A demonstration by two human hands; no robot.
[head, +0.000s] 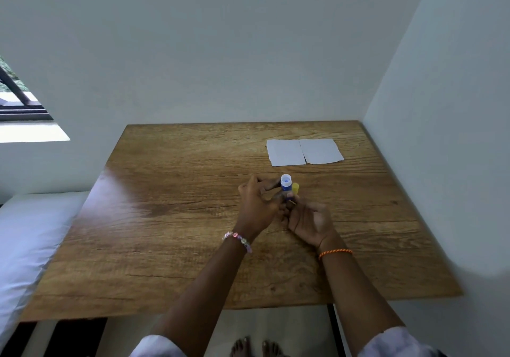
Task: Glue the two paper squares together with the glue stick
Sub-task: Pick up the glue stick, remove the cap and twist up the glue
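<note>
The glue stick [286,185] was held upright between the two hands above the middle of the bench [193,218]. It was pinched at its blue barrel by the fingers of the left hand [258,204], while its lower end was gripped by the curled fingers of the right hand [309,220], which lay just beside and partly under the left. The open mouth of the barrel was turned up toward the camera, so the cap was judged to be already off; a yellow piece [295,187], perhaps that cap, was seen just behind the barrel, though by which hand it was held could not be told. Whether glue had been wound up out of the barrel could not be made out either. The two paper squares [305,151] were lying flat beyond the hands and a little to their right, near the far edge of the bench, side by side with their inner edges touching or slightly overlapped, and well apart from the stick. No glue could be seen on them, and neither was touched by a hand. The task was therefore judged to be at an early stage: the stick had been taken up and opened, while the spreading of glue on one square, the laying of the other upon it and the pressing down were all left to be done.
</note>
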